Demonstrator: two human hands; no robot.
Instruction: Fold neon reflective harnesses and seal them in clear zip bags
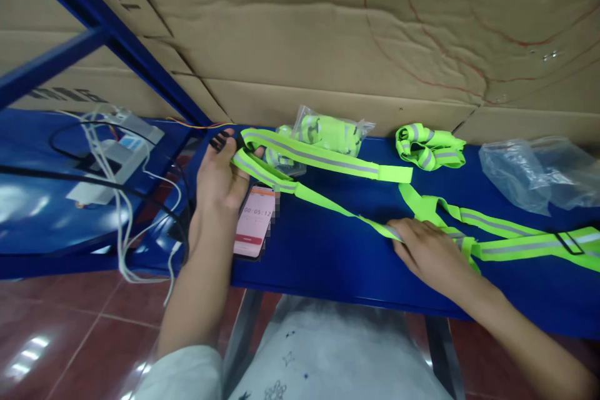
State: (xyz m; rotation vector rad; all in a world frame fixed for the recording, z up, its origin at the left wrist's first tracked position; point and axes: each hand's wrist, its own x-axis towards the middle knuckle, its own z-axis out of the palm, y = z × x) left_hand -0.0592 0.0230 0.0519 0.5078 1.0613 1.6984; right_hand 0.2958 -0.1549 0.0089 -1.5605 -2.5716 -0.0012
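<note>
A neon-green reflective strap (323,156) with a grey stripe stretches across the blue table between my hands. My left hand (222,172) is closed around its looped left end, at a black buckle (218,140). Farther right, my right hand (424,250) presses and grips the strap's lower run near the table top. Beyond that hand, more of the green strap (515,247) spreads to the right, with a black slider (569,242) on it. Just right of my left wrist lies a phone (254,222) showing a running timer.
Bagged green straps (330,134) and a folded green strap bundle (429,145) lie along the cardboard wall (281,44). Clear plastic bags (534,172) rest at the right. White cables (119,225) and a power strip (117,159) occupy the left, beside a blue metal frame (140,44).
</note>
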